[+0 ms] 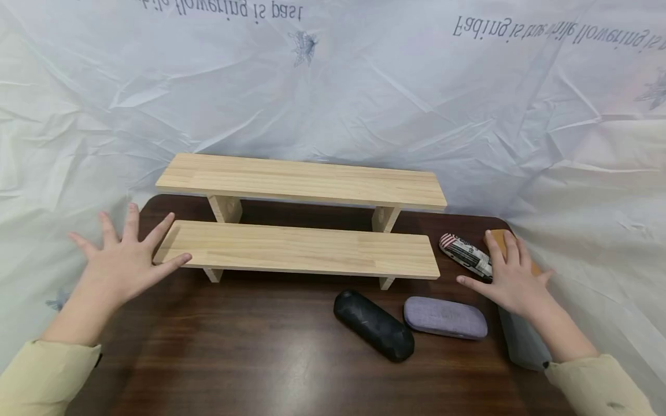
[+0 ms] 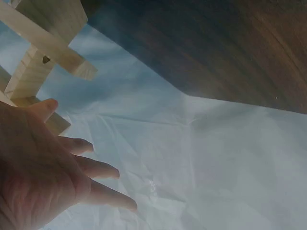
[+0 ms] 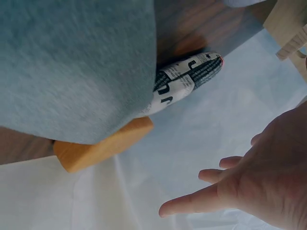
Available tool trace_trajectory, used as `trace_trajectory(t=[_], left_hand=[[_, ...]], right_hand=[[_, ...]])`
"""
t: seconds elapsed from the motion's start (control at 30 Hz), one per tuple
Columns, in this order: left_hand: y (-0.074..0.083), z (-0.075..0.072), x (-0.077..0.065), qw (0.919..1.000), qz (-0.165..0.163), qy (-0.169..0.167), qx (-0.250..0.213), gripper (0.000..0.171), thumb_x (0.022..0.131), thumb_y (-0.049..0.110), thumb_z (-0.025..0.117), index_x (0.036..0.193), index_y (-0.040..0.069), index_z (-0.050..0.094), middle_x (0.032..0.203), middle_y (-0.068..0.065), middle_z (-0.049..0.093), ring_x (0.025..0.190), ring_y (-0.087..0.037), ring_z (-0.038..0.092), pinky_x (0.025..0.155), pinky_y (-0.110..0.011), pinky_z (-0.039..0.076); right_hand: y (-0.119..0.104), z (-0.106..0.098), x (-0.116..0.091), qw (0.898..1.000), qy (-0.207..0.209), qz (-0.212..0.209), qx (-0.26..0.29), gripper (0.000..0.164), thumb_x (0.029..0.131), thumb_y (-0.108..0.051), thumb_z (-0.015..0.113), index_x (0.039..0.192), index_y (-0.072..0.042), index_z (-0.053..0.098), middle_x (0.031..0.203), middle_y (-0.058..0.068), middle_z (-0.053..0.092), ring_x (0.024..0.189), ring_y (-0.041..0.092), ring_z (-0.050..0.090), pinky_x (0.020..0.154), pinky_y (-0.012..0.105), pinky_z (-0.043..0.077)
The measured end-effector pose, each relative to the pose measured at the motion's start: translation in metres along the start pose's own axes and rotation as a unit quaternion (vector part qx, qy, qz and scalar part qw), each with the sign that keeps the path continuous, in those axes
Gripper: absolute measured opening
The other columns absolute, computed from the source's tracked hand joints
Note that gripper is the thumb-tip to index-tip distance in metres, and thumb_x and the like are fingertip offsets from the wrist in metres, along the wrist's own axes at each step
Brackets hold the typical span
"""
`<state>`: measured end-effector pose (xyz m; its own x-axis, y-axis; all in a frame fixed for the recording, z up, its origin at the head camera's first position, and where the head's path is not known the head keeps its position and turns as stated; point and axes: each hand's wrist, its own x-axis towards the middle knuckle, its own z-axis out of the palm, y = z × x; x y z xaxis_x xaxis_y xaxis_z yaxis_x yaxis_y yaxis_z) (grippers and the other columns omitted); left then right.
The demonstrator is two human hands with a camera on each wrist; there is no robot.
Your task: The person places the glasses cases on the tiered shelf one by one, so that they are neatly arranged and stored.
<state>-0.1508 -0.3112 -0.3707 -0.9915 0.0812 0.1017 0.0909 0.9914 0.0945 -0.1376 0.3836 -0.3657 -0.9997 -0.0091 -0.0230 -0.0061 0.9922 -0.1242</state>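
Observation:
My left hand (image 1: 122, 260) is spread at the left end of a two-step wooden rack (image 1: 302, 248), its thumb overlapping the lower board in the head view. Fingers apart, my right hand (image 1: 517, 283) hovers over the eyeglass cases on the right and holds nothing. Partly beneath it are an orange case (image 3: 103, 146), a grey case (image 1: 522, 341) and a newspaper-print case (image 1: 465, 254). A purple-grey case (image 1: 444, 318) and a black case (image 1: 373, 325) lie in front of the rack's right half. In the left wrist view, the left palm (image 2: 43, 167) is bare.
The dark wooden table (image 1: 234, 346) has rounded back corners. Behind and beside it hangs a wrinkled white sheet (image 1: 338, 104) with printed lettering. The rack's upper board (image 1: 302, 179) stands near the table's back edge.

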Motion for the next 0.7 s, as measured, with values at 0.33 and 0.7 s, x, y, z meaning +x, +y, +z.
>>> trace_trajectory(t=[0.33, 0.7], left_hand=[[-0.015, 0.013, 0.003, 0.9995, 0.003, 0.027, -0.014, 0.097, 0.097, 0.074, 0.053, 0.172, 0.027, 0.014, 0.169, -0.042, 0.005, 0.146, -0.078, -0.002, 0.097, -0.098, -0.007], [-0.028, 0.029, 0.009, 0.9901, 0.043, 0.073, -0.112, 0.09, 0.102, 0.053, 0.063, 0.172, 0.02, 0.018, 0.17, -0.037, 0.019, 0.152, -0.067, 0.015, 0.114, -0.085, 0.012]], right_hand=[[0.002, 0.011, -0.002, 0.999, 0.031, 0.0, 0.018, 0.12, 0.093, -0.073, 0.065, 0.172, -0.02, -0.008, 0.173, 0.035, -0.007, 0.155, 0.064, -0.003, 0.087, 0.102, 0.006], [0.006, 0.033, -0.012, 0.993, 0.092, -0.029, 0.06, 0.11, 0.094, -0.057, 0.073, 0.17, -0.003, 0.015, 0.167, 0.043, 0.015, 0.143, 0.07, 0.025, 0.104, 0.086, 0.025]])
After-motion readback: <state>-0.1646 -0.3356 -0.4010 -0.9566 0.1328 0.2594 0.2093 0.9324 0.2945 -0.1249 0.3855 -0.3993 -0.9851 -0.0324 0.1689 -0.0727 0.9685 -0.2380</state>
